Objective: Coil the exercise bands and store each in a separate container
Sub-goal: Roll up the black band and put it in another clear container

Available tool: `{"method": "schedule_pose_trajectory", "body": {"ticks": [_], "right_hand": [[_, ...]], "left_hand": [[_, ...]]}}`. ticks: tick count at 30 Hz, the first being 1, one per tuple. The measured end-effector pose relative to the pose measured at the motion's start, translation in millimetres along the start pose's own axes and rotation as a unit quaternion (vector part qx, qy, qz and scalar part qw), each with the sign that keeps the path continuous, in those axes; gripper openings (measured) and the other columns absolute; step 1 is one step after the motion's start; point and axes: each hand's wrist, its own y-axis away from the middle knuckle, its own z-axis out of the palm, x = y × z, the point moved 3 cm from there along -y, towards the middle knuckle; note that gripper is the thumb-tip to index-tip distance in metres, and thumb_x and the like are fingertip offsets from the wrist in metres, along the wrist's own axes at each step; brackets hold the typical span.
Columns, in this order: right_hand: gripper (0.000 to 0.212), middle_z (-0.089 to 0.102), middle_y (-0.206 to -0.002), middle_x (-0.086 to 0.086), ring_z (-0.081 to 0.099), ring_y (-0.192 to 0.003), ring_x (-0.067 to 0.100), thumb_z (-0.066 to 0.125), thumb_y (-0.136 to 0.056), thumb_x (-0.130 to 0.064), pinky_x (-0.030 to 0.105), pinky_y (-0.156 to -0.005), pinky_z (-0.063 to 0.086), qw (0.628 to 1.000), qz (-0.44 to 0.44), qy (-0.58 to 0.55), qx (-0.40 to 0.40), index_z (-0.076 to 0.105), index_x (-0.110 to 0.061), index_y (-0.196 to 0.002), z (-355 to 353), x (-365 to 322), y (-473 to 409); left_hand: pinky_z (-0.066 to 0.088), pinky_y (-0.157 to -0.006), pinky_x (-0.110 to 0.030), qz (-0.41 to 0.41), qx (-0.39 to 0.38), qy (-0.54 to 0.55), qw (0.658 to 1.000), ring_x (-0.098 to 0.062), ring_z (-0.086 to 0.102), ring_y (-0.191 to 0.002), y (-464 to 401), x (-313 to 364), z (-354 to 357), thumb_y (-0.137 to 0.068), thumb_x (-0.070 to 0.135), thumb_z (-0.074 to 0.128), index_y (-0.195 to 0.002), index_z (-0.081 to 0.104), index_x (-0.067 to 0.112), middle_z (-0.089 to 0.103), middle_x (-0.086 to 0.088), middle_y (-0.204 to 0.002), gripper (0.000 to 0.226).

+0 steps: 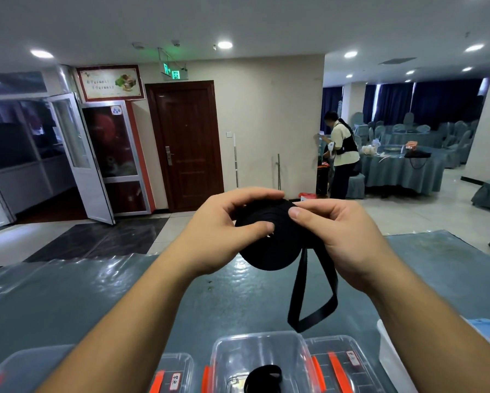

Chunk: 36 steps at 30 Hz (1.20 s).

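Item: black exercise band, mostly coiled, held above the table; my left hand and right hand pinch the roll. Loose tail hangs. Next, I judge: wind it in, then choose an empty container.

At frame centre I hold a black band wound into a thick coil, its loose loop dangling; bottom centre, another coiled band sits inside a clear container.

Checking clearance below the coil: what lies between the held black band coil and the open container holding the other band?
Head view: only the band's uncoiled loop hangs there, over bare table cover.
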Motion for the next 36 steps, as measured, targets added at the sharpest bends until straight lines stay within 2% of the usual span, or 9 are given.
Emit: {"method": "schedule_pose_trajectory", "body": {"ticks": [3,9,15,20,23,26,31,33,36], "right_hand": [[0.014,0.083,-0.095,0.008,0.080,-0.089,0.023,0.074,-0.090,-0.024,0.026,-0.074,0.061,1.000,0.001,0.001,0.009,0.085,-0.021,-0.099,0,0,0],[0.014,0.083,-0.094,0.008,0.081,-0.088,0.023,0.073,-0.095,-0.014,0.023,-0.073,0.061,1.000,0.003,0.018,-0.005,0.085,-0.019,-0.100,1,-1,2],[0.017,0.082,-0.097,0.010,0.080,-0.089,0.023,0.068,-0.099,-0.020,0.025,-0.074,0.061,1.000,0.014,-0.009,-0.009,0.085,-0.017,-0.101,0,0,2],[0.015,0.082,-0.095,0.011,0.080,-0.087,0.023,0.071,-0.094,-0.017,0.026,-0.074,0.061,1.000,0.007,-0.017,-0.007,0.085,-0.019,-0.099,1,3,0],[0.017,0.082,-0.096,0.011,0.079,-0.087,0.023,0.071,-0.092,-0.024,0.028,-0.074,0.061,1.000,0.015,-0.015,-0.012,0.085,-0.018,-0.101,1,5,-1],[0.014,0.082,-0.095,0.010,0.080,-0.086,0.021,0.071,-0.096,-0.016,0.025,-0.072,0.060,1.000,0.013,-0.008,-0.008,0.085,-0.019,-0.101,-2,6,-1],[0.017,0.082,-0.095,0.011,0.080,-0.087,0.022,0.070,-0.095,-0.014,0.026,-0.073,0.061,0.999,0.015,0.019,-0.030,0.085,-0.020,-0.100,0,8,-2],[0.016,0.082,-0.096,0.011,0.080,-0.088,0.022,0.071,-0.094,-0.016,0.026,-0.073,0.061,0.999,0.020,0.016,-0.028,0.084,-0.020,-0.102,2,11,-3],[0.015,0.083,-0.096,0.003,0.080,-0.089,0.015,0.070,-0.098,-0.023,0.022,-0.072,0.060,0.998,0.022,0.050,-0.014,0.083,-0.030,-0.103,-1,17,-5]], "left_hand": [[0.057,-0.097,-0.029,-0.009,0.018,0.034,0.999,-0.012,0.070,-0.113,3,-6,3,-0.088,-0.005,0.075,-0.123,0.073,0.025,0.076,0.008,-0.117,0.046],[0.052,-0.090,-0.011,-0.005,-0.070,-0.045,0.997,0.002,0.065,-0.116,2,1,1,-0.091,0.002,0.073,-0.127,0.071,0.039,0.072,0.023,-0.120,0.052],[0.056,-0.093,-0.024,0.000,0.017,0.031,0.999,-0.011,0.069,-0.114,3,-10,0,-0.088,-0.006,0.074,-0.123,0.071,0.026,0.074,0.009,-0.118,0.047],[0.054,-0.091,-0.018,-0.004,-0.066,-0.011,0.998,-0.007,0.068,-0.115,0,-7,3,-0.089,0.000,0.073,-0.124,0.071,0.037,0.073,0.016,-0.120,0.052],[0.056,-0.091,-0.020,-0.007,-0.043,0.004,0.999,-0.008,0.069,-0.113,-2,-8,0,-0.088,-0.001,0.075,-0.120,0.073,0.037,0.074,0.015,-0.118,0.050],[0.055,-0.090,-0.019,-0.004,-0.014,0.013,1.000,-0.008,0.070,-0.111,0,-11,3,-0.087,-0.004,0.074,-0.118,0.073,0.034,0.075,0.013,-0.116,0.049],[0.055,-0.086,-0.015,-0.023,-0.073,-0.063,0.995,-0.001,0.068,-0.110,-3,-7,4,-0.088,0.004,0.074,-0.122,0.071,0.039,0.073,0.020,-0.114,0.049],[0.054,-0.083,-0.012,-0.027,-0.070,-0.077,0.994,0.002,0.068,-0.108,-4,-6,3,-0.088,0.007,0.076,-0.121,0.073,0.039,0.074,0.021,-0.112,0.046],[0.056,-0.085,-0.015,-0.036,-0.038,-0.058,0.997,0.000,0.070,-0.105,-4,-11,-1,-0.087,0.007,0.079,-0.118,0.075,0.037,0.075,0.019,-0.110,0.043]]}}
